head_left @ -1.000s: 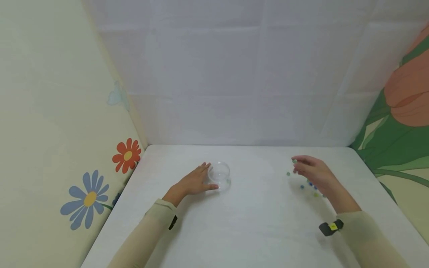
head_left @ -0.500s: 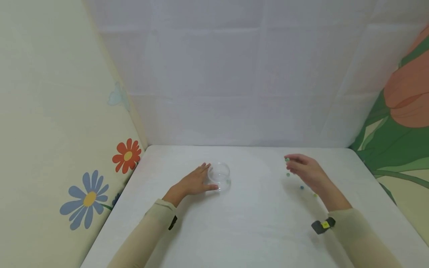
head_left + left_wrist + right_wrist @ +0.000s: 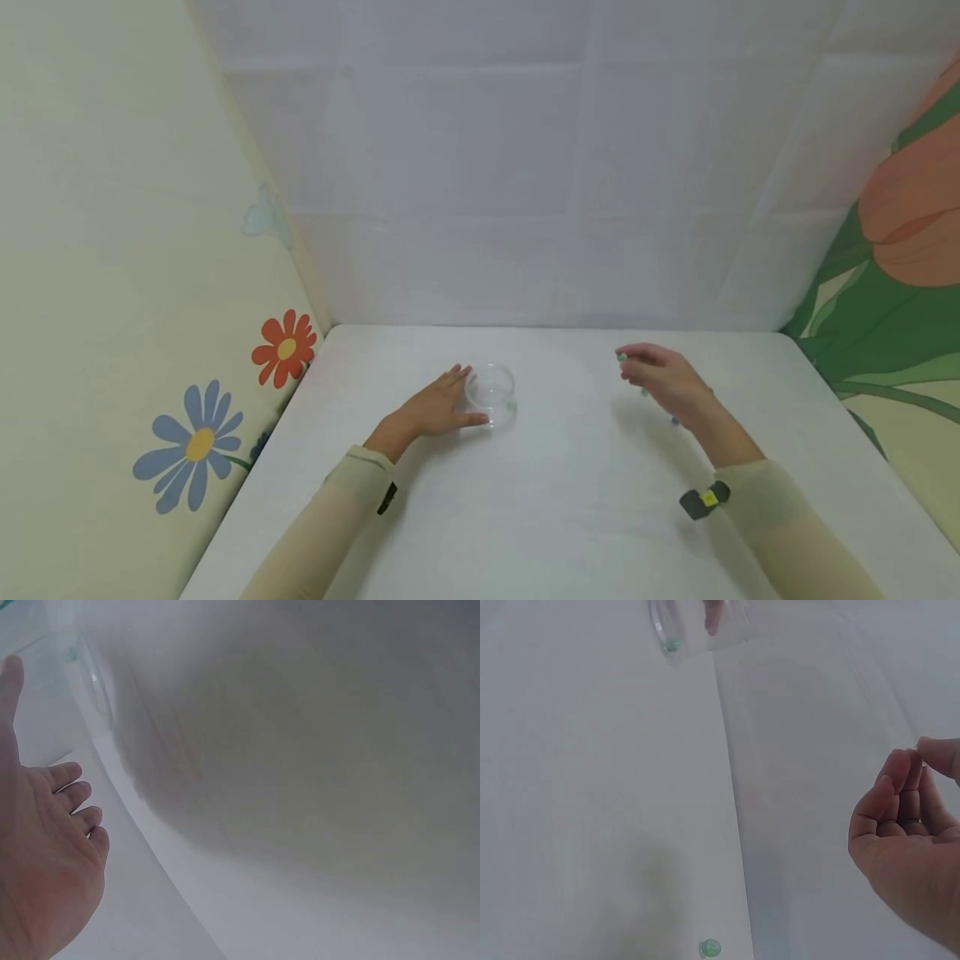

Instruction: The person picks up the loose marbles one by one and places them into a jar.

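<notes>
A transparent round container [image 3: 491, 387] stands on the white table, left of the middle in the head view. My left hand [image 3: 429, 409] holds it from its left side, thumb at the front and fingers at the back. Low in the container shows a green marble [image 3: 670, 646]. My right hand [image 3: 666, 383] is raised over the table to the right and pinches a green marble [image 3: 622, 357] between thumb and fingertips. Another green marble [image 3: 711, 948] lies on the table below the right hand. A blue marble [image 3: 674, 421] peeks out under that hand, partly hidden.
The white table [image 3: 555, 517] reaches back to a hanging white cloth [image 3: 465, 167]. Painted flowers cover the side walls, with a blue flower [image 3: 201, 446] at left and a large orange tulip [image 3: 922, 200] at right. Each sleeve carries a dark wrist camera [image 3: 703, 500].
My right hand has moved left with the green marble, and its hand and forearm now cover most of the loose marbles. The left hand and the container have stayed in place.
</notes>
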Motion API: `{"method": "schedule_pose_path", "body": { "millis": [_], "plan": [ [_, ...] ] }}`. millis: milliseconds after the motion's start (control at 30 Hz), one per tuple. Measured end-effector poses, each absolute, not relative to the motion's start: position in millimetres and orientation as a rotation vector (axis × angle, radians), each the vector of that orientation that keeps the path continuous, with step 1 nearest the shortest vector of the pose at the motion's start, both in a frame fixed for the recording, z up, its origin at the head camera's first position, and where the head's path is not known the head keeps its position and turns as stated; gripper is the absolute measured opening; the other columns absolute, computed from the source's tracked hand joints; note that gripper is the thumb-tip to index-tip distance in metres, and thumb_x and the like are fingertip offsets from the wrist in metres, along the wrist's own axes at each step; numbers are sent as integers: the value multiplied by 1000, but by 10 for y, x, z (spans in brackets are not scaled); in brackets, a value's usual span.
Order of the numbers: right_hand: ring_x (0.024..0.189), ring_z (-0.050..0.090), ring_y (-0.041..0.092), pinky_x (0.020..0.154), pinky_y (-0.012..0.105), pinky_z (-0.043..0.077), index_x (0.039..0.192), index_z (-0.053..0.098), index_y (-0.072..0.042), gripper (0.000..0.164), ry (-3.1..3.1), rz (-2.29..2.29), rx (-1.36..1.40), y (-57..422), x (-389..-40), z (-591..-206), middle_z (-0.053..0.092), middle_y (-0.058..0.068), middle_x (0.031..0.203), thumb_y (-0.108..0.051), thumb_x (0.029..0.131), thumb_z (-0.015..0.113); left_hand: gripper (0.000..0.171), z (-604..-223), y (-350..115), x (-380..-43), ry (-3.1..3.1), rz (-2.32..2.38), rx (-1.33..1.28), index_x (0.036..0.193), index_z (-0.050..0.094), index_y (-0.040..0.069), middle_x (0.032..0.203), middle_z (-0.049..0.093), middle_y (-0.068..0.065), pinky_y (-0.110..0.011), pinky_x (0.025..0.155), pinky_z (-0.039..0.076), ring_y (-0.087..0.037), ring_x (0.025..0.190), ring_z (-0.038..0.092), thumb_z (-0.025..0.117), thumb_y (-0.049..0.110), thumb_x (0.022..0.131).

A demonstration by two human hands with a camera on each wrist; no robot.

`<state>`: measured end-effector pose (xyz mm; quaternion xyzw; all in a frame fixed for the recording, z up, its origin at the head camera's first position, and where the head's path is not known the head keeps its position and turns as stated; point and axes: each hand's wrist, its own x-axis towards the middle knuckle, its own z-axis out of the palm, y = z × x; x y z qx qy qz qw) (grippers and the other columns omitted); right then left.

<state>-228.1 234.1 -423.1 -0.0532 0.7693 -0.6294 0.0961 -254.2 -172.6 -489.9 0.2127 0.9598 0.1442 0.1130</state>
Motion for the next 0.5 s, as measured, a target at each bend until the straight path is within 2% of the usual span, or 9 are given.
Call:
{"method": "schedule_pose_path", "body": {
  "millis": [300, 500],
  "plan": [
    [104, 62, 9, 96, 21, 53, 138, 49, 10, 45, 2221, -1922, -241, 2213, -2334, -4282, 62, -1, 117, -13, 101, 62, 111, -4881, -1733, -2532, 2818, 420, 643, 162, 19, 6, 170, 16, -10, -48, 126, 18, -28, 157, 10, 53, 80, 87],
    [113, 61, 18, 97, 23, 53, 138, 51, 7, 44, 2244, -1876, -258, 2119, -2367, -4305, 60, 7, 125, -14, 101, 63, 110, -4893, -1742, -2541, 2826, 400, 655, 162, 19, 6, 169, 16, -10, -47, 126, 18, -28, 157, 10, 52, 80, 87]
  ]
}}
